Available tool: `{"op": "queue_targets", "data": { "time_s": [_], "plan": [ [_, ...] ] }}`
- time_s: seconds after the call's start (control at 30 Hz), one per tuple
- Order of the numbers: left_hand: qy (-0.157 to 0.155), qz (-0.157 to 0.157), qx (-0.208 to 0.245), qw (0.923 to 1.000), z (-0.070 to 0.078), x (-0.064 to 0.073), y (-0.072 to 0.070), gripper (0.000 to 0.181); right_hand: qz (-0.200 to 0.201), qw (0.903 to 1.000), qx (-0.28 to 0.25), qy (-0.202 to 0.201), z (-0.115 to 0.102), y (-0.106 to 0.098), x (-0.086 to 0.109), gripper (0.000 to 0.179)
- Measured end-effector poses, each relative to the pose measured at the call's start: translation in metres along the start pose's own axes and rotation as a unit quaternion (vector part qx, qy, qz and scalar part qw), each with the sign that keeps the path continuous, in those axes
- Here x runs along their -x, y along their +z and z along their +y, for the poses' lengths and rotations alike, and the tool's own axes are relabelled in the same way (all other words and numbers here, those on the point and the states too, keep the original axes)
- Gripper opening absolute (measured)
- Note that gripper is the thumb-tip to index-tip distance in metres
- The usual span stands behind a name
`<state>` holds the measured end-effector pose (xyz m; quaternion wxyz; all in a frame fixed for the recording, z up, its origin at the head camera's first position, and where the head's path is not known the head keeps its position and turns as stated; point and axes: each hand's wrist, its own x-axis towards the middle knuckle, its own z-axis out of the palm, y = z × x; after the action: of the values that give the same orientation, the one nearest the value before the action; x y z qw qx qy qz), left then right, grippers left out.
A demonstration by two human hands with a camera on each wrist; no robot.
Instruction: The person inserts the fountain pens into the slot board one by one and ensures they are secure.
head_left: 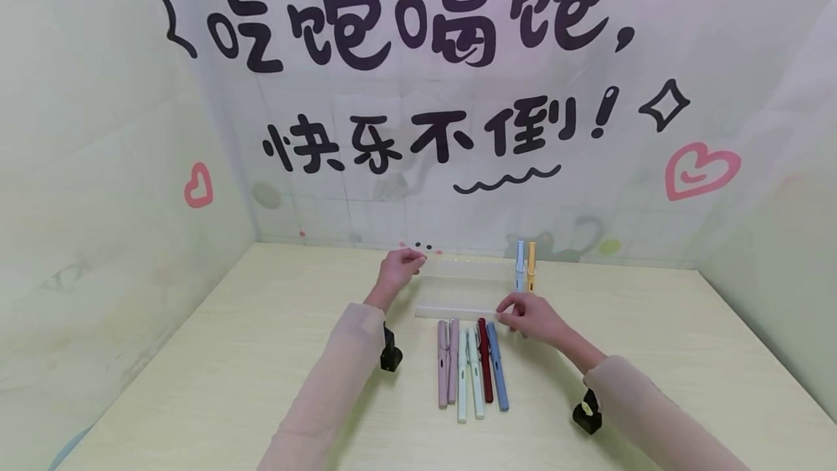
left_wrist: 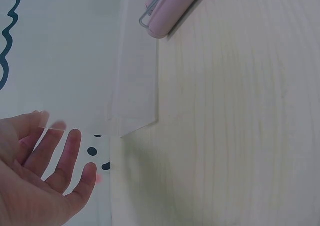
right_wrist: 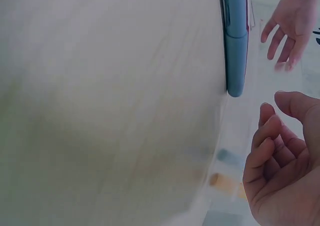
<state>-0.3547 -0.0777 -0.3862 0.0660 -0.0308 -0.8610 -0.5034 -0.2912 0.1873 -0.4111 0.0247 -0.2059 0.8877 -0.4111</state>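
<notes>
A clear plastic piece (head_left: 458,289), see-through with a whitish front strip, sits between both hands in the head view. My left hand (head_left: 400,267) pinches its back left edge; the left wrist view shows the thumb and fingertips on the clear sheet (left_wrist: 75,86), the other fingers spread. My right hand (head_left: 532,317) holds the front right end of the strip, thumb and curled fingers close together (right_wrist: 285,161). Just in front of the strip, several capped pens lie side by side: lilac (head_left: 442,365), pale green (head_left: 462,376), dark red (head_left: 484,362) and blue (head_left: 498,367).
Beyond the right hand are a light blue pen (head_left: 519,264) and an orange-yellow pen (head_left: 532,265), caps pointing to the back wall. The pale wood table (head_left: 275,384) meets a printed cloth backdrop (head_left: 392,209). Black wrist mounts (head_left: 391,355) hang below both sleeves.
</notes>
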Motion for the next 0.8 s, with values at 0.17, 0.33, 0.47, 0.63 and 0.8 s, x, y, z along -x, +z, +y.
{"op": "queue_targets", "data": {
  "time_s": [0.17,0.33,0.47,0.63,0.8],
  "plan": [
    [-0.008,-0.004,0.005,0.9999,-0.003,-0.001,0.001,0.018,-0.027,0.9994,0.020,0.003,-0.001,0.009,0.000,0.019],
    [-0.010,-0.006,0.011,0.9999,-0.005,-0.002,0.002,0.018,-0.051,0.9977,0.044,0.003,0.000,0.014,0.001,0.027],
    [-0.010,-0.006,0.013,0.9999,-0.005,-0.002,0.001,0.018,-0.060,0.9963,0.060,0.009,0.000,0.017,0.002,0.031],
    [-0.009,-0.007,0.011,0.9999,-0.004,-0.002,0.001,0.018,-0.071,0.9940,0.082,0.014,-0.001,0.017,0.003,0.032],
    [-0.006,-0.006,0.011,0.9999,-0.003,-0.001,0.001,0.018,-0.088,0.9929,0.079,-0.007,-0.005,0.015,0.005,0.030]
  ]
}}
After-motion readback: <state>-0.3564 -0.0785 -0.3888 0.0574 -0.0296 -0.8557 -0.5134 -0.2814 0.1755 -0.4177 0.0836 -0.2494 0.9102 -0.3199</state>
